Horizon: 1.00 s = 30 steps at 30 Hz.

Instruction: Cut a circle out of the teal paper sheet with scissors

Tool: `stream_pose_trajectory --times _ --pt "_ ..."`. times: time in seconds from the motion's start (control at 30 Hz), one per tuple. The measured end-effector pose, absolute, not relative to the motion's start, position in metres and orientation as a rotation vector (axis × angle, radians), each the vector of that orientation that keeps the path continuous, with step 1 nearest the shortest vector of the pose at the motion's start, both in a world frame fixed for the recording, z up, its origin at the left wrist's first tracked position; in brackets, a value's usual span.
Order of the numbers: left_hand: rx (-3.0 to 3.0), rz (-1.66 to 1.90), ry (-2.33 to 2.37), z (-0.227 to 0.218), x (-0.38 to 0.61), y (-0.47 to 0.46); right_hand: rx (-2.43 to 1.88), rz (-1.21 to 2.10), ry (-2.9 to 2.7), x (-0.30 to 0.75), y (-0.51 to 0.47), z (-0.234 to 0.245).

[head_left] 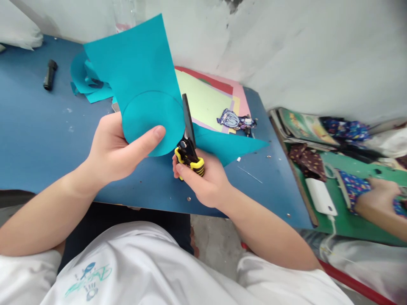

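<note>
Item: teal sheet point(140, 63), held upright above the middle of the blue counter point(38, 127), its lower end rounded and a drawn arc across it. Left hand point(117, 148): grip closed on the sheet's lower part, thumb flat on the front, fingers behind. Right hand point(206, 182): grip closed around the yellow-and-black handles of the scissors point(189, 140); the blades point up along the sheet's right edge and appear together or nearly so. Hazards, as judged: the left thumb lies near the blades, so a slip of the sheet could bring it to them; the tall, unsupported upper part may flop and pull the cut off the arc. Adjacent: teal offcut point(229, 146) touching the scissors' side; stack of coloured sheets point(203, 99) and a small figure cut-out point(233, 120) toward the far right corner; teal scraps point(84, 80) and a black cylinder point(50, 75) toward the far left. Room: open counter at left and along the near edge; at right, another person's hand point(378, 197) on a green surface point(343, 220).
</note>
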<state>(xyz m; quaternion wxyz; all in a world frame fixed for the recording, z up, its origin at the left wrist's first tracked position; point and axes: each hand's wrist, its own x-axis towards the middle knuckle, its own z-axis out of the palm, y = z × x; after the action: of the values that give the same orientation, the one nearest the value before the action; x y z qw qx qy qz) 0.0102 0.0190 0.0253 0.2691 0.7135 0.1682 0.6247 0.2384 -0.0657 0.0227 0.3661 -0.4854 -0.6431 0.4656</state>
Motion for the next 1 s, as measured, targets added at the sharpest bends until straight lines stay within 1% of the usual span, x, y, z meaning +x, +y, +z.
stream_pose_trajectory --times 0.2,0.4,0.5,0.57,0.73,1.0 --pt "1.909 1.695 0.415 0.024 0.009 0.017 -1.246 1.173 -1.663 0.239 -0.064 0.022" --pt "1.88 1.621 0.509 0.026 0.007 0.014 -1.236 1.187 -1.662 0.238 -0.064 0.022" --pt "1.905 1.625 0.417 0.031 0.007 0.013 -1.223 1.207 -1.639 0.237 -0.064 0.023" --pt "1.909 1.58 0.394 0.035 0.006 0.01 -1.208 1.212 -1.622 0.236 -0.065 0.023" --pt "1.866 1.431 0.513 0.045 0.0 -0.003 -1.206 1.203 -1.635 0.235 -0.066 0.023" --pt "1.861 1.422 0.512 0.047 0.001 -0.003 -1.221 1.17 -1.665 0.236 -0.064 0.024"
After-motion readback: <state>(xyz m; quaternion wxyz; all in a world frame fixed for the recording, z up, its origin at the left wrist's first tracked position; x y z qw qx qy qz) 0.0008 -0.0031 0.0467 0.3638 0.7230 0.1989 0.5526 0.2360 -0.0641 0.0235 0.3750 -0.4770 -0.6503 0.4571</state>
